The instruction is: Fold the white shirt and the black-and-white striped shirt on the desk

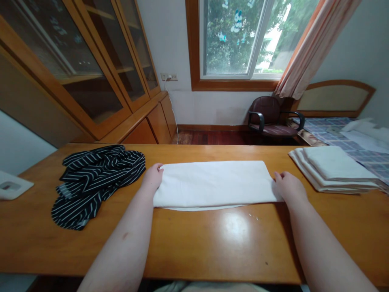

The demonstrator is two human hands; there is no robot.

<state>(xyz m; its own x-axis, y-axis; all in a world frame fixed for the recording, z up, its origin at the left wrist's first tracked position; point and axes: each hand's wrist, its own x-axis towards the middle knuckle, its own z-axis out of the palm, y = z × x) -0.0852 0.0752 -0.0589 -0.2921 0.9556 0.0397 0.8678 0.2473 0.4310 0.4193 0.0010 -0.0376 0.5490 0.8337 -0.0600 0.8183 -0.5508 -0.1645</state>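
A white cloth (212,184), folded into a long flat strip, lies across the middle of the wooden table (194,243). At its left end my left hand (153,178) is closed on the edge, thumb and fingers pinching the fabric. My right hand (288,187) grips the opposite end in the same way, its fingers curled at the side edge. The lower layers of the cloth peek out slightly along its near side.
On the table's left lies a crumpled black garment with white stripes (100,178). A stack of folded white cloths (334,170) sits at the right. Beyond stand an office chair (269,115), a bed (328,132) and a glass-fronted cabinet (136,103). A white object (15,186) rests at the far left.
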